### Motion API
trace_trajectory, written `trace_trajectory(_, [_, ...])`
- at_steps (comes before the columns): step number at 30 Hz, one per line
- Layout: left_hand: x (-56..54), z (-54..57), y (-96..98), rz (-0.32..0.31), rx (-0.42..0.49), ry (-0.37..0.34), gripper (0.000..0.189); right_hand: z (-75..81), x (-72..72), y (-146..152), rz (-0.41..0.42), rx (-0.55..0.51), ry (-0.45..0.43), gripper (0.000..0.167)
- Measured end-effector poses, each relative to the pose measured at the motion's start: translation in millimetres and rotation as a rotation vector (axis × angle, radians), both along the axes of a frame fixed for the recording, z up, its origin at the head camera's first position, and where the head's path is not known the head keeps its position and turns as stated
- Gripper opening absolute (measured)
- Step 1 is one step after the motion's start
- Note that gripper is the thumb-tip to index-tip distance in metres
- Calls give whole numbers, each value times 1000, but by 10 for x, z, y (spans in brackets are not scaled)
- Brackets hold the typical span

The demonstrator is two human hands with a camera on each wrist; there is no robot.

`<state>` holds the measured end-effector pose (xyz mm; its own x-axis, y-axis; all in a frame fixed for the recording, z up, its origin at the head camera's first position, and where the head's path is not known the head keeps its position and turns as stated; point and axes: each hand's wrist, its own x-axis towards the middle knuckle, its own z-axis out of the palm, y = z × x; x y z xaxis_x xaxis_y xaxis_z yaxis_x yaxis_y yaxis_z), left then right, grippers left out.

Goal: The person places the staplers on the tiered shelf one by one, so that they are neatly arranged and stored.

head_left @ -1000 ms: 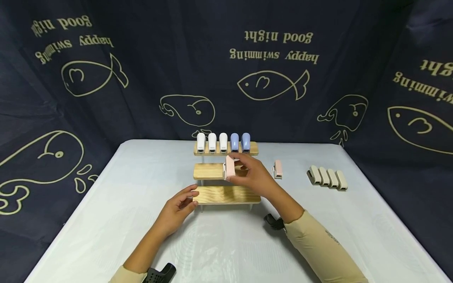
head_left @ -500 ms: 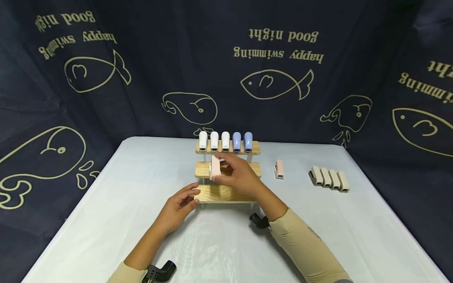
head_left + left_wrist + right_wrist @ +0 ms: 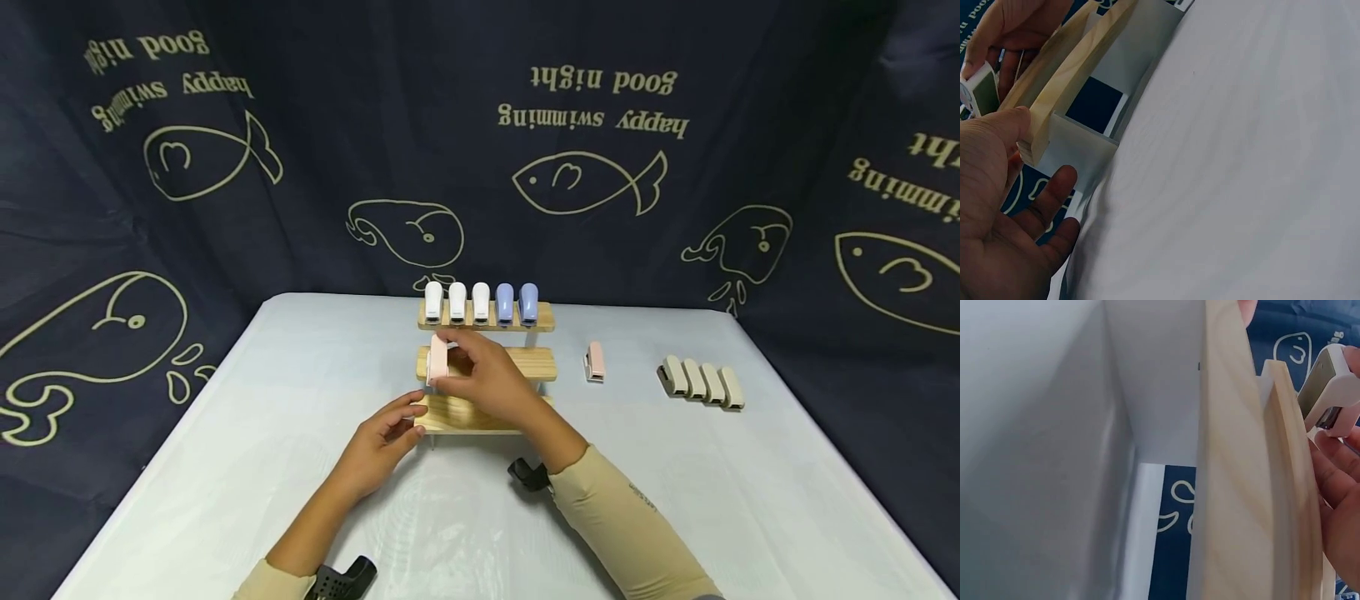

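In the head view my right hand (image 3: 480, 375) pinches a pink mini stapler (image 3: 438, 358) upright at the left end of the middle shelf of a three-tier wooden display stand (image 3: 517, 417). The right wrist view shows the held stapler's (image 3: 1329, 387) white base beside the wood; whether it touches the shelf cannot be told. My left hand (image 3: 378, 446) holds the left end of the bottom shelf, its thumb and fingers around the edge. In the left wrist view, two lower fingers of the left hand (image 3: 997, 206) extend past the wood (image 3: 1079, 62).
Three white staplers (image 3: 457, 302) and two blue staplers (image 3: 516, 304) stand along the top shelf. One more pink stapler (image 3: 594, 362) sits on the table right of the stand. Several cream staplers (image 3: 701, 382) lie in a row farther right. A dark printed cloth (image 3: 420, 167) hangs behind the white table.
My right hand has carried the pink stapler leftward along the middle shelf, from about its middle to its left end. The left hand stays at the bottom shelf.
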<state>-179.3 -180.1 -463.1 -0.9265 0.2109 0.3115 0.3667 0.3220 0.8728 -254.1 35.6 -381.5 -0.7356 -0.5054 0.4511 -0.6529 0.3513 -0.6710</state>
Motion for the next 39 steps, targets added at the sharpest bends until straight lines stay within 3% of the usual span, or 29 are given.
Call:
trace_trajectory(9, [17,35,17,9,-6,-28,30,-41,7,-64,-31,29,33,67])
trace_trajectory(15, [10,40,24,4,-5,-28,31,-63,11,-86,-89,88,110,67])
trace_trajectory(24, [19,30,17,-3,-14,-31,35,-115,30,-149,-115,84,177,60])
trace_trajectory(39, [20,22,8,1,-5,-21,33,-133,21,-164,-148,44,184,53])
